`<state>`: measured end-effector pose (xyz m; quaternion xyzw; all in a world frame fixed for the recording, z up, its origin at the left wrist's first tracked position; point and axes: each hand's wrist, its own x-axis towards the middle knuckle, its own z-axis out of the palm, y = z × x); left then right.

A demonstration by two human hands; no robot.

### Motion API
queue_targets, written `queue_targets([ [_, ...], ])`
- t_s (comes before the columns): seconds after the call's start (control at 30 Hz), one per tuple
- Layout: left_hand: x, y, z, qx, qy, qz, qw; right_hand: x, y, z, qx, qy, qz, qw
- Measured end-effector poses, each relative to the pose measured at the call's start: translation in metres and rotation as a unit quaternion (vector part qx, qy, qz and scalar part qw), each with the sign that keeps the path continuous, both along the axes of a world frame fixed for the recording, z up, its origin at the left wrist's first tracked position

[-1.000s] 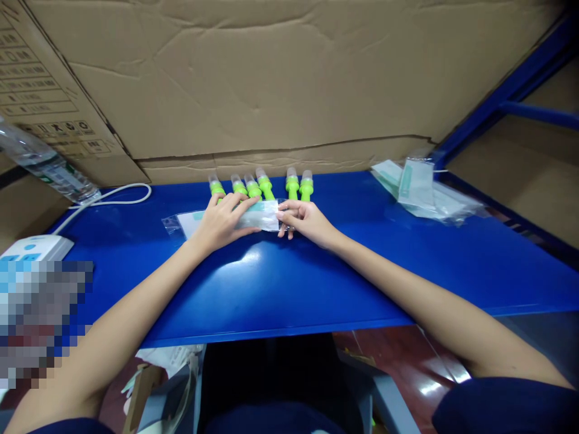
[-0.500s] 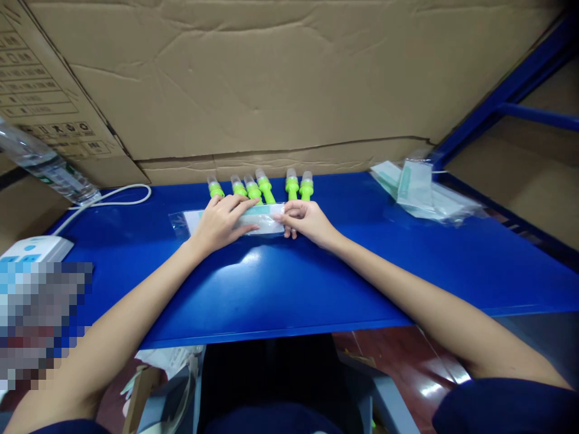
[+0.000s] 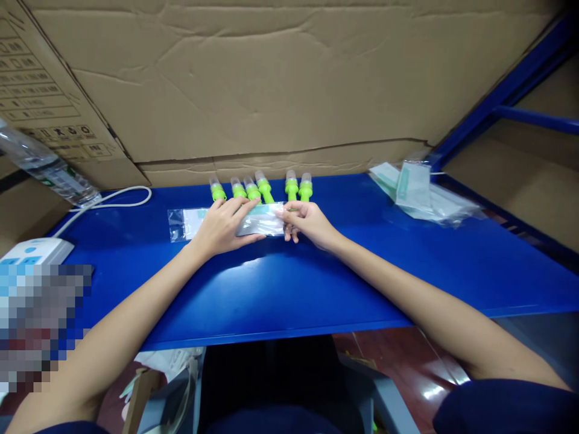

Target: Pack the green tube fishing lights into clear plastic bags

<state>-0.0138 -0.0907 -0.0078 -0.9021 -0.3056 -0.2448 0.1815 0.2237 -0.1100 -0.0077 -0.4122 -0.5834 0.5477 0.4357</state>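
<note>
Left hand [image 3: 220, 226]: laid flat, pinning clear flat plastic pouch [image 3: 226, 220] to blue tabletop [image 3: 289, 283] | right hand [image 3: 306, 221]: pouch end pinched, kept taut | six green-capped tubes [image 3: 261, 187]: aligned just behind.

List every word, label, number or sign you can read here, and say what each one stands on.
Nothing can be read for certain.
Brown cardboard box at upper left: printed text rows and a strip of handling symbols, too small and blurred.
Clear plastic water bottle: label blurred.
Clear plastic pouch under the left hand and right hand: white insert, print unreadable.
Stack of clear pouches at right: teal marks, unreadable.
</note>
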Motion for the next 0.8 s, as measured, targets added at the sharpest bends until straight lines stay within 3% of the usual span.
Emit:
queue_targets([
  [0.33, -0.008, 0.011, -0.007, 0.010, -0.004, 0.042, 0.999, 0.011, 0.007, 0.005, 0.021, -0.038, -0.009, 0.999],
  [0.47, -0.011, 0.012, -0.007, -0.034, 0.002, 0.059, 0.998, 0.020, 0.013, 0.002, 0.081, -0.099, -0.052, 0.990],
  [0.53, -0.012, 0.013, -0.006, -0.058, 0.003, 0.062, 0.996, 0.029, 0.019, -0.001, 0.161, -0.196, -0.108, 0.961],
  [0.63, -0.013, 0.014, -0.006, -0.083, 0.002, 0.063, 0.995, 0.043, 0.030, -0.007, 0.263, -0.389, -0.167, 0.867],
  [0.7, -0.014, 0.014, -0.006, -0.093, 0.001, 0.063, 0.994, 0.051, 0.036, -0.011, 0.264, -0.472, -0.164, 0.825],
  [0.8, -0.015, 0.015, -0.005, -0.099, 0.003, 0.060, 0.993, 0.055, 0.040, -0.015, 0.242, -0.519, -0.145, 0.807],
])
